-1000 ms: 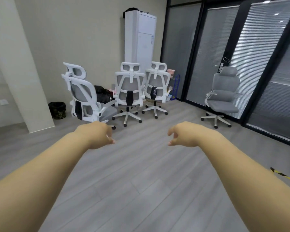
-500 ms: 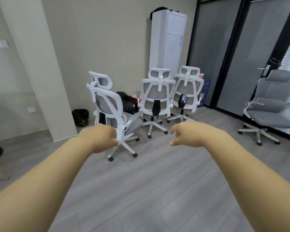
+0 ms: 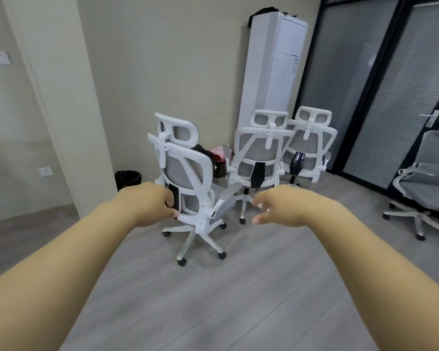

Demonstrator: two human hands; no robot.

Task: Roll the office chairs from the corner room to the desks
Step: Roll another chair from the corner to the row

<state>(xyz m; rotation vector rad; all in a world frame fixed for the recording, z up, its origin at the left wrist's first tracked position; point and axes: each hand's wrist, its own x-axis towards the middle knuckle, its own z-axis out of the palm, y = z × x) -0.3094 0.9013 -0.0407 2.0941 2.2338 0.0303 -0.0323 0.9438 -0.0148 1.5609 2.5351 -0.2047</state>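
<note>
The fingers of the left hand curl loosely downward with the thumb tip forward, holding nothing; they overlap the lower back of the nearest white chair in the view, though whether they touch it is hard to judge from this angle. The fingers of the right hand are spread and hooked downward, also holding nothing, in the air just to the right of that chair's raised armrest. Both bare forearms reach forward from the bottom corners.

The nearest white chair stands on the grey wood floor, its mesh back turned toward the camera. Behind it and to its right stand a second white chair and, right of that, a third white chair, all backs toward the camera. A tall white air conditioner rises behind these two. A black waste bin sits left of the nearest chair by the wall. Far right of it, a grey chair stands beside the dark-framed glass partition.
</note>
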